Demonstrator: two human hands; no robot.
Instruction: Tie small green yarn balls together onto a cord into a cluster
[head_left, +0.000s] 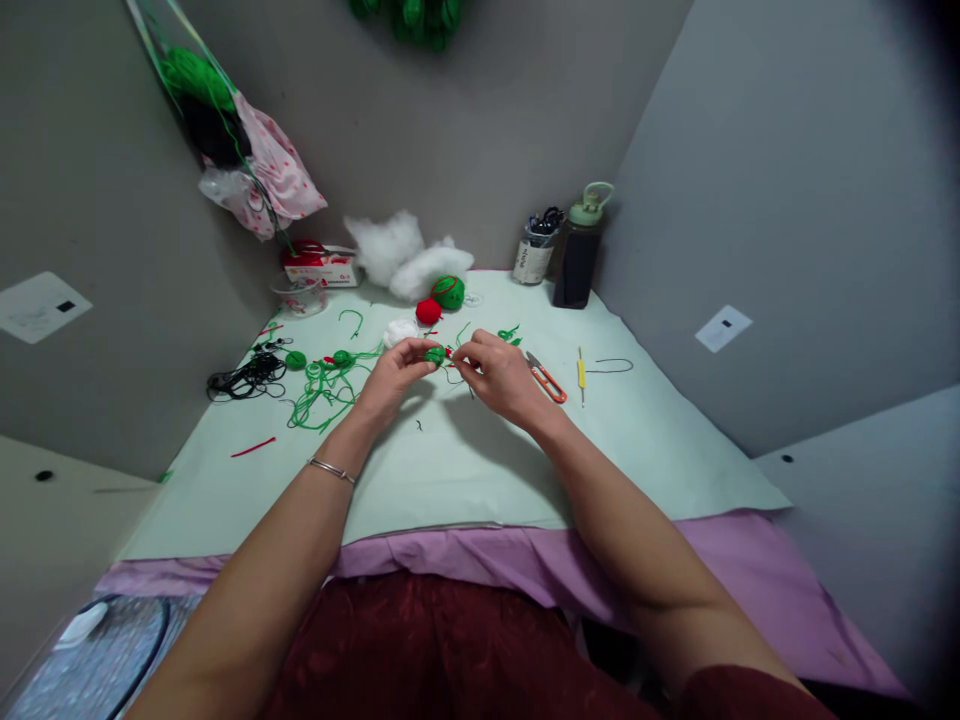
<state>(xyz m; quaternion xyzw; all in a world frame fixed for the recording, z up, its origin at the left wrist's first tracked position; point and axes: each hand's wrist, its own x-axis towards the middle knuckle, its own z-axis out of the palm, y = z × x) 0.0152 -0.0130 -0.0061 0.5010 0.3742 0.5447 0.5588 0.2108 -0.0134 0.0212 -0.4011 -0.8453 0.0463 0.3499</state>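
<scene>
Over the middle of the table my left hand (401, 377) pinches a small green yarn ball (435, 355) between thumb and fingers. A bit of red shows at the ball's right side, facing my right hand (491, 372). The fingers of that hand are closed at the red part; what exactly they grip is too small to make out. Thin dark strands hang below, between the hands. Right of my right hand lie orange-handled thread snips (547, 380) and a yellow-handled crochet hook (581, 375). Left of my left hand are loose green yarn strands (319, 395) and small green balls (296, 360).
White stuffing (409, 255), a red yarn ball (428, 312) and a larger green ball (448, 292) sit at the back. A dark bottle (577, 250) and a pen holder (534, 252) stand back right. Tangled black cord (251, 375) lies left. A pink bag (274, 165) hangs on the wall.
</scene>
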